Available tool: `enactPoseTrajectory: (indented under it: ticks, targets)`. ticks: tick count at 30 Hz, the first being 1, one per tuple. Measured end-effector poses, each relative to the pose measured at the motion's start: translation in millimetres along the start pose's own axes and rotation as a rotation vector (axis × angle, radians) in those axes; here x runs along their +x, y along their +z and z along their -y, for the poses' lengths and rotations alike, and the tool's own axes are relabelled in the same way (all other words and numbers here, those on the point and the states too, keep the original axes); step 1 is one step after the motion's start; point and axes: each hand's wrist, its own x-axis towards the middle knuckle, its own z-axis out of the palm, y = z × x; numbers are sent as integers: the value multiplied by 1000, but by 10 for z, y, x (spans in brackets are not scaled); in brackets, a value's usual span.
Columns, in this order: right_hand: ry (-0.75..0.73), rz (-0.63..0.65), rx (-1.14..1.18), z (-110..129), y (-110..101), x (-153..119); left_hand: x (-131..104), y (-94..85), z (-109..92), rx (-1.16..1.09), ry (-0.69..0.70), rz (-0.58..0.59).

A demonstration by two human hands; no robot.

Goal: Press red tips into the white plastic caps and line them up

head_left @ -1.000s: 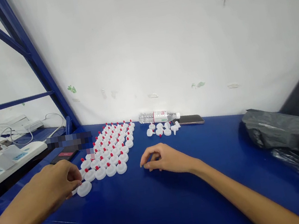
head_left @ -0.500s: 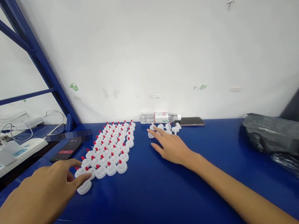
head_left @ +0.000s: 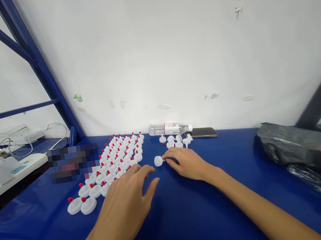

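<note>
Between its fingertips and thumb my right hand (head_left: 187,163) holds a white nozzle cap (head_left: 158,161) by its narrow end, the round base facing left; the fingers hide the tip. My left hand (head_left: 126,194) is empty, thumb and fingers apart, just left of that cap. Rows of white caps with red tips (head_left: 88,205) stand upright on the left of the blue table, some hidden behind my left hand. A small group of loose white caps (head_left: 178,144) lies beyond my right hand.
A clear plastic bottle (head_left: 170,128) lies along the wall, with a dark phone (head_left: 202,132) beside it. On the right sits a grey plastic bag (head_left: 299,146). A white power strip (head_left: 24,168) with cables is at the left, near a blue metal frame (head_left: 47,81).
My right hand has drawn a nozzle cap from the loose group toward me. My left hand has left the near end of the rows and moved right, toward that cap.
</note>
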Motion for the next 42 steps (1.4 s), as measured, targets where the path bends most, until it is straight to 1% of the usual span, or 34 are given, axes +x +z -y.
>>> enactPoseTrajectory:
  ticks: [2, 4, 6, 9, 11, 14, 17, 19, 23, 29, 33, 38, 42]
  targets:
    - [-17, 5, 55, -10, 12, 11, 40, 123, -54, 16, 8, 25]
    - [45, -49, 45, -18, 1, 19, 70, 229, -92, 41, 5, 30]
    - [146, -95, -41, -40, -21, 22, 100, 315, -113, 67, 15, 42]
    - [253, -94, -183, -103, -37, 19, 150, 392, -122, 89, 51, 90]
    - [279, -92, -224, -145, -29, 18, 180, 408, -126, 79, 80, 112]
    - [283, -108, -216, -179, -3, 21, 198, 400, -143, 31, 109, 131]
    - [276, -113, -197, -183, 15, 25, 182, 402, -164, -2, 89, 98]
    - [282, -114, -193, -180, 20, 29, 165, 423, -172, -13, 100, 77]
    - [295, -103, -193, -172, 20, 37, 141, 475, -179, -6, 211, 96]
    - [293, -138, -177, -148, 21, 34, 166, 486, -163, -67, 293, 115]
    - [279, -111, -192, -151, 31, 19, 186, 517, -131, -139, 351, 126]
    - [222, -77, -208, -145, 26, 15, 176, 507, -158, -162, 371, 113]
    - [207, -52, -207, -132, 40, 20, 166, 504, -174, -153, 376, 109]
